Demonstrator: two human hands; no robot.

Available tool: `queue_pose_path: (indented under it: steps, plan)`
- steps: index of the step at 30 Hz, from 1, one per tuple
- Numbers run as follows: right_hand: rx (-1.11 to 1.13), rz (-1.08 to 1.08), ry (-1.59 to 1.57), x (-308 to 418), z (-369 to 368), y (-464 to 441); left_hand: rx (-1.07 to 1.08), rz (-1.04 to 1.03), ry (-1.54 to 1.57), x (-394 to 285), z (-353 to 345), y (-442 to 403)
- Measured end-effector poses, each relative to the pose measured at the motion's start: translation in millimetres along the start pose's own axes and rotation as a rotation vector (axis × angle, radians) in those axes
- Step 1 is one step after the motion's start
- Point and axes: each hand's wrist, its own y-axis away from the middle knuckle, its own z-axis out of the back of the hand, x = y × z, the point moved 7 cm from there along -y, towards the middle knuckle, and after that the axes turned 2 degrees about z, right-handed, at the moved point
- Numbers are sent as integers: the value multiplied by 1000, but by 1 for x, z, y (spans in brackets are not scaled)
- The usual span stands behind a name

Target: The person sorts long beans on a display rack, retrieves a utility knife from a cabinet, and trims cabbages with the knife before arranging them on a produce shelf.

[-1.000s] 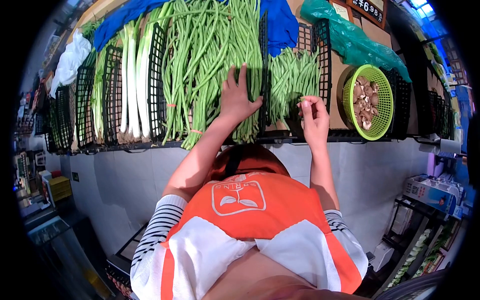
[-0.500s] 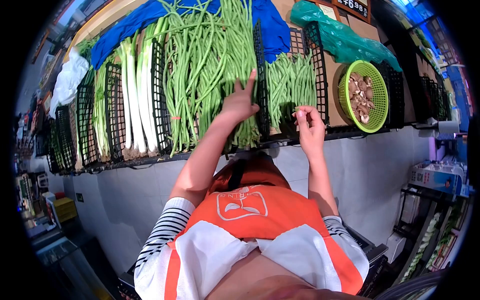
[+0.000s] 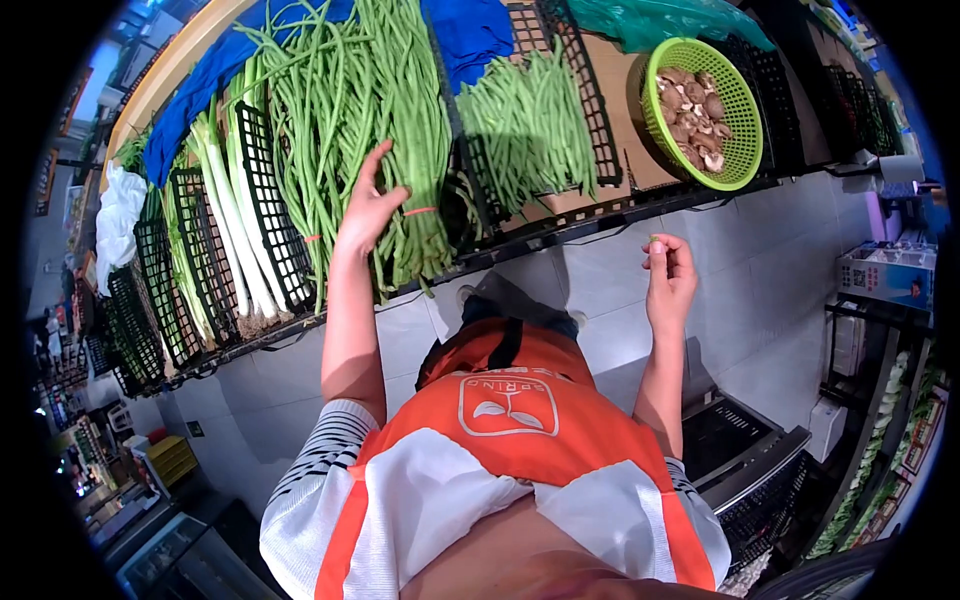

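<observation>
My left hand point(image 3: 366, 212) lies over the long green beans point(image 3: 335, 130), thumb and fingers spread apart. Just right of its thumb is a bean bundle point(image 3: 418, 180) tied with a red band; whether the hand touches it I cannot tell. My right hand point(image 3: 668, 280) is raised over the floor, in front of the display edge. Its thumb and forefinger are pinched together, with a tiny greenish bit at the tips too small to name. Shorter green beans point(image 3: 530, 120) lie in the neighbouring section.
A lime-green basket point(image 3: 750, 125) of mushrooms point(image 3: 693, 115) stands at the right. Leeks point(image 3: 228, 210) lie left of the beans, between black mesh dividers point(image 3: 268, 195). Blue cloth point(image 3: 470, 40) and green plastic point(image 3: 670, 22) lie along the back. Behind my right arm is a black crate point(image 3: 745, 460).
The view has shifted. My left hand is now left of the banded bundle, fingers still spread. My right hand has moved back from the short beans and over the floor, still pinched.
</observation>
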Motion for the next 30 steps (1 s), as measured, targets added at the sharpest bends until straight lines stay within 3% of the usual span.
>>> queue_pose_path:
  steps: [2,4,5,9,10,12,16,18,19,21,24,27,30]
  plan:
    - [-10,-6,20,-11,28,2,-46,52,-99,-3,-23,16]
    - [-33,-23,93,-18,68,6,-264,-241,-512,-3,-28,24]
    - [-50,-12,81,-23,93,7,-351,-380,-536,-27,-43,36]
    - [-204,-21,74,-58,211,28,-575,-429,-313,-69,-125,71]
    - [-257,-32,88,-68,241,35,-637,-546,-479,-98,-161,87]
    - [-371,-35,145,-90,297,54,-563,-701,-405,-129,-235,105]
    - [-490,-51,113,-93,378,91,-70,-867,-2,-161,-405,138]
    - [-526,-100,229,-85,412,114,237,-899,-52,-169,-492,159]
    - [-574,-113,229,-88,428,128,374,-812,-27,-174,-531,175]
    - [-652,-141,215,-100,455,154,605,-1018,-76,-193,-597,217]
    - [-818,-217,351,-123,490,199,1015,-988,-46,-179,-679,247]
    - [-1030,-252,538,-137,521,242,1162,-1022,-144,-179,-738,269]
    - [-1175,-378,441,-156,549,265,1298,-884,-167,-163,-796,269]
